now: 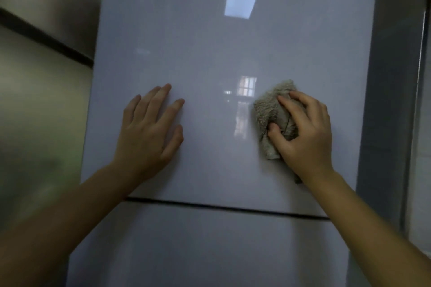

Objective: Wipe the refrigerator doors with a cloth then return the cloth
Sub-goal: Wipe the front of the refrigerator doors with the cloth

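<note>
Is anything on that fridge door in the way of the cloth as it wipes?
Only the person's own left hand, laid flat on the upper door to the left of the cloth. The right hand presses the cloth against the door; the rest of the door shows no handle, magnet or other thing.

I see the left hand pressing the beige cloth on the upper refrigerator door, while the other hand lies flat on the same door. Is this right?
Not quite: the hands are swapped. In the head view the right hand presses the beige cloth on the upper refrigerator door, and the left hand lies flat on the same door, with nothing in it.
</note>
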The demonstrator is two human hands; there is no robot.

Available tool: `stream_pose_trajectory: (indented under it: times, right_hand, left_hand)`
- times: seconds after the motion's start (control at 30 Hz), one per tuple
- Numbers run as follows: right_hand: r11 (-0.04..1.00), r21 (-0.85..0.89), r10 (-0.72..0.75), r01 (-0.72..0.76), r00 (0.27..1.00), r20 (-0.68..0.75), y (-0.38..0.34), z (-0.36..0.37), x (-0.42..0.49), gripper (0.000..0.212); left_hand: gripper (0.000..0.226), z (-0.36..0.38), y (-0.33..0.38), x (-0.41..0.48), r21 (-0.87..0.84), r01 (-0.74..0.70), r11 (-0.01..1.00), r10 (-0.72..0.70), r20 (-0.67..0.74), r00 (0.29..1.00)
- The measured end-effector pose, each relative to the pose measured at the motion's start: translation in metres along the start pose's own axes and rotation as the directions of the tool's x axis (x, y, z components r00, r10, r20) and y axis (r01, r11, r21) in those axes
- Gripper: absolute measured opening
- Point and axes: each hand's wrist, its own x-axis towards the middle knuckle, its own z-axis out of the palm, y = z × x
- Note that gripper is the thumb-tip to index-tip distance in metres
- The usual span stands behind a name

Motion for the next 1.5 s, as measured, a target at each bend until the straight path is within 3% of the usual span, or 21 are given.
stream_pose_trajectory:
  times: [0.47, 0.63, 0.77, 0.9, 1.03, 1.5]
  right_hand:
    - [0.989, 0.079, -0.130, 0.124, 0.989, 0.077, -0.003, 0.059, 0.368, 0.046]
    - [0.980, 0.115, -0.170, 0.165, 0.985, 0.038, -0.002, 0.072, 0.449, 0.043]
    - [0.973, 0.118, -0.205, 0.198, 0.977, 0.051, -0.013, 0.083, 0.467, 0.049]
    - [0.946, 0.109, -0.319, 0.304, 0.934, 0.162, -0.031, 0.089, 0.453, 0.061]
    - [0.903, 0.109, -0.429, 0.415, 0.882, 0.195, -0.043, 0.097, 0.452, 0.057]
    - [0.904, 0.134, -0.427, 0.406, 0.874, 0.234, -0.117, 0.151, 0.530, 0.061]
  left_hand:
    - [0.056, -0.044, -0.089, 0.278, 0.051, 0.085, 0.995, -0.090, 0.095, 0.991]
    - [0.056, -0.062, -0.101, 0.341, 0.026, 0.143, 0.989, -0.144, 0.085, 0.986]
    - [0.055, -0.075, -0.117, 0.347, 0.052, 0.119, 0.992, -0.124, 0.097, 0.988]
    - [0.054, -0.081, -0.135, 0.324, 0.051, 0.142, 0.989, -0.148, 0.134, 0.980]
    - [0.054, -0.077, -0.151, 0.295, 0.039, 0.106, 0.994, -0.112, 0.205, 0.972]
    - [0.051, -0.054, -0.120, 0.209, -0.121, 0.139, 0.983, -0.130, 0.075, 0.989]
